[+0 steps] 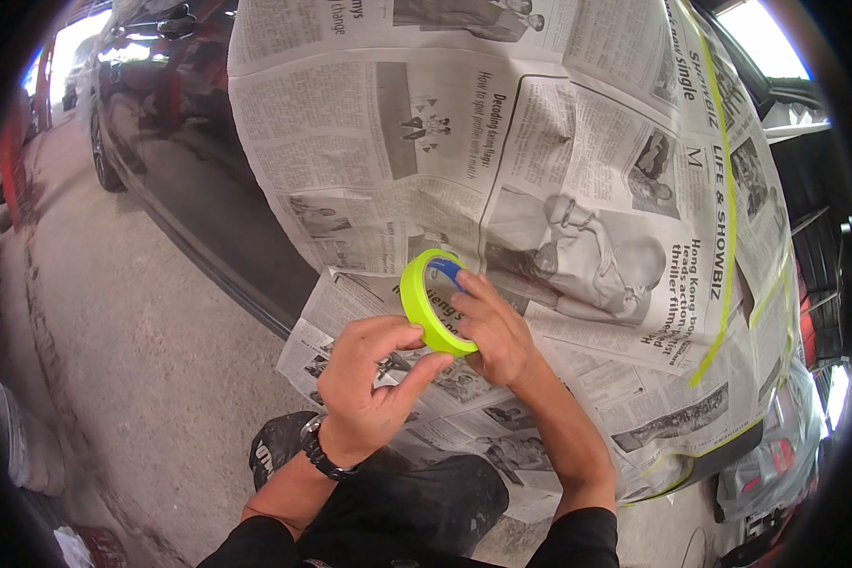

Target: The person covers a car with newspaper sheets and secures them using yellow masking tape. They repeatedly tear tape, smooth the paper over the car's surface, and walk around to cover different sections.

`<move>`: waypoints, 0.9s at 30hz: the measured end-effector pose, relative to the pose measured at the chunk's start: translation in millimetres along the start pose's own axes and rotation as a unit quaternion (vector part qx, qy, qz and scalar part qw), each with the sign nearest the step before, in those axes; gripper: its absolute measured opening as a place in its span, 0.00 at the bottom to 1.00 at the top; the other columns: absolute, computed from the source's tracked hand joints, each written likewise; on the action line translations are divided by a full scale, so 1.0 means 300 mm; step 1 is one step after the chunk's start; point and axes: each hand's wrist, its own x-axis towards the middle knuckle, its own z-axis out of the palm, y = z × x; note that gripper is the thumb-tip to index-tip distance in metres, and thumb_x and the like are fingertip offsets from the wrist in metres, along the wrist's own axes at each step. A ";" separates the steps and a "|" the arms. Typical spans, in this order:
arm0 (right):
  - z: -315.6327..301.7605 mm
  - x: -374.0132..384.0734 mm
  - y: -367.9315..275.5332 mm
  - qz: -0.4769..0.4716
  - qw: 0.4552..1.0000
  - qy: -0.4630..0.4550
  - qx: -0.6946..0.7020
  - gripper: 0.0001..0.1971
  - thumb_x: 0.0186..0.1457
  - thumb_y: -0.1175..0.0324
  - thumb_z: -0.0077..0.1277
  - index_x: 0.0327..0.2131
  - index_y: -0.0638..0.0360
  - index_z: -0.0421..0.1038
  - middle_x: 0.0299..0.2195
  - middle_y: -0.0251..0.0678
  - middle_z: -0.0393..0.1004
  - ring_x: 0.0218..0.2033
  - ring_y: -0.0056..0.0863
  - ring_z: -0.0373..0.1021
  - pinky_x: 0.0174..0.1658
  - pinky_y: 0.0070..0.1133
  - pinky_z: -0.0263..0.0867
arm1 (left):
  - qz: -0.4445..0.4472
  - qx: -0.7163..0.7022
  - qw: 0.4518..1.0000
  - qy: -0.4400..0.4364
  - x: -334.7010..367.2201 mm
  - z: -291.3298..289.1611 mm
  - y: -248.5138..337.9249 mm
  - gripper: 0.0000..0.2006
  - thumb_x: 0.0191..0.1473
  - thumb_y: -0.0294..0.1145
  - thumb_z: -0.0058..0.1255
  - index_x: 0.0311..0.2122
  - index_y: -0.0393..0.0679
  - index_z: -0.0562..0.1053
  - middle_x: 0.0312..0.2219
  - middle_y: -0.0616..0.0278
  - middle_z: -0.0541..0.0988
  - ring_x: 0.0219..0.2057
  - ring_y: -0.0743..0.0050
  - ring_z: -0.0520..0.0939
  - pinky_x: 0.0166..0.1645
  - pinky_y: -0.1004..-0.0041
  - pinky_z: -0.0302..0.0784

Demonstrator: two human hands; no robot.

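Observation:
A roll of bright yellow-green masking tape (413, 303) with a blue inner core is held up in front of the newspaper sheets (322, 142). My right hand (497, 331) grips the roll from its right side, fingers reaching into the core. At the roll's lower left is my left hand (362, 374), thumb and forefinger apart, with their tips at or close to the tape's edge. No pulled-out strip of tape shows between the hands. The sheets cover much of a dark car body (185, 137), and a strip of the same tape (726, 218) runs along their right side.
Concrete floor (151, 312) lies to the left. A pale bucket-like container (14, 431) stands at the far left. Clear plastic sheeting (781, 454) covers something at the lower right. My dark-clothed legs (407, 511) are below my hands.

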 end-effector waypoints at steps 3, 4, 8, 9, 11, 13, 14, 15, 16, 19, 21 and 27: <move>0.005 -0.001 0.001 0.001 1.000 0.014 0.003 0.17 0.47 0.77 0.57 0.40 0.68 0.62 0.39 0.53 0.73 0.51 0.57 0.69 0.54 0.47 0.67 | 0.053 0.037 0.998 0.023 -0.003 0.037 0.009 0.18 0.41 0.20 0.68 0.39 0.38 0.75 0.36 0.54 0.78 0.33 0.65 0.81 0.37 0.74 0.77; 0.000 0.003 -0.002 0.005 1.000 0.008 0.006 0.18 0.46 0.77 0.57 0.40 0.68 0.62 0.38 0.52 0.73 0.51 0.57 0.69 0.54 0.47 0.66 | 0.051 0.031 0.998 0.015 -0.010 0.048 0.011 0.18 0.41 0.20 0.67 0.40 0.39 0.75 0.36 0.54 0.78 0.34 0.64 0.81 0.38 0.73 0.77; 0.004 -0.001 0.002 0.011 1.000 0.015 0.024 0.20 0.46 0.77 0.58 0.42 0.68 0.61 0.38 0.53 0.73 0.50 0.58 0.69 0.54 0.48 0.66 | 0.078 0.017 0.996 -0.026 -0.033 0.059 -0.001 0.20 0.45 0.19 0.63 0.44 0.40 0.72 0.38 0.55 0.78 0.36 0.65 0.80 0.40 0.74 0.76; 0.006 0.003 0.006 0.013 0.999 0.027 0.045 0.20 0.46 0.77 0.57 0.42 0.68 0.61 0.39 0.54 0.72 0.51 0.58 0.68 0.54 0.48 0.66 | 0.095 0.018 0.995 -0.036 -0.030 0.056 -0.007 0.21 0.46 0.19 0.62 0.47 0.40 0.71 0.39 0.56 0.77 0.37 0.67 0.80 0.40 0.75 0.76; 0.011 0.015 0.013 0.014 0.995 0.051 0.087 0.20 0.47 0.78 0.56 0.43 0.68 0.61 0.41 0.56 0.72 0.52 0.59 0.67 0.54 0.47 0.66 | -0.026 -0.158 0.987 0.018 -0.031 0.073 -0.038 0.23 0.48 0.17 0.60 0.50 0.37 0.68 0.44 0.57 0.74 0.37 0.70 0.80 0.40 0.76 0.78; 0.002 -0.006 0.013 0.069 0.993 0.021 0.096 0.19 0.50 0.78 0.53 0.45 0.67 0.59 0.44 0.58 0.71 0.53 0.61 0.66 0.55 0.46 0.65 | -0.101 -0.253 0.962 0.040 -0.009 0.078 -0.059 0.24 0.50 0.17 0.57 0.53 0.36 0.65 0.47 0.57 0.72 0.38 0.73 0.79 0.40 0.78 0.79; 0.000 -0.013 0.014 0.096 0.990 0.007 0.100 0.18 0.52 0.78 0.51 0.46 0.67 0.58 0.45 0.59 0.70 0.53 0.61 0.65 0.55 0.46 0.65 | -0.109 -0.255 0.960 0.035 0.025 0.055 -0.070 0.25 0.51 0.17 0.56 0.54 0.36 0.64 0.48 0.57 0.71 0.39 0.73 0.79 0.41 0.78 0.79; 0.002 -0.021 0.018 0.085 0.990 0.021 0.112 0.18 0.54 0.78 0.49 0.47 0.67 0.57 0.47 0.60 0.69 0.54 0.62 0.65 0.55 0.45 0.64 | -0.115 -0.258 0.959 0.029 0.058 0.042 -0.071 0.26 0.52 0.16 0.55 0.56 0.36 0.62 0.49 0.57 0.70 0.40 0.74 0.78 0.41 0.79 0.79; 0.007 -0.019 0.021 0.072 0.989 0.037 0.124 0.17 0.55 0.78 0.47 0.48 0.66 0.56 0.48 0.60 0.69 0.55 0.62 0.64 0.56 0.44 0.64 | -0.108 -0.281 0.953 0.039 0.085 0.032 -0.064 0.23 0.51 0.16 0.56 0.53 0.35 0.66 0.49 0.56 0.70 0.40 0.75 0.78 0.41 0.80 0.79; 0.008 0.002 0.021 0.082 0.988 0.048 0.122 0.17 0.59 0.78 0.42 0.51 0.65 0.54 0.50 0.61 0.68 0.55 0.62 0.63 0.58 0.42 0.62 | -0.089 -0.232 0.966 -0.077 0.109 -0.025 -0.095 0.20 0.50 0.15 0.57 0.49 0.36 0.71 0.46 0.56 0.71 0.38 0.77 0.78 0.40 0.80 0.79; 0.000 0.021 0.011 0.113 0.987 0.039 0.108 0.19 0.59 0.78 0.41 0.53 0.66 0.52 0.50 0.61 0.67 0.56 0.61 0.63 0.58 0.42 0.61 | -0.084 -0.253 0.961 -0.072 0.107 -0.032 -0.101 0.18 0.49 0.15 0.58 0.47 0.38 0.73 0.45 0.57 0.72 0.36 0.79 0.77 0.38 0.80 0.78; 0.006 0.023 0.005 0.157 0.986 0.023 0.061 0.27 0.52 0.82 0.46 0.57 0.72 0.53 0.51 0.60 0.67 0.56 0.58 0.63 0.58 0.39 0.62 | -0.017 -0.203 0.977 -0.064 0.100 -0.050 -0.107 0.17 0.45 0.16 0.62 0.43 0.39 0.75 0.42 0.57 0.75 0.33 0.82 0.77 0.31 0.82 0.74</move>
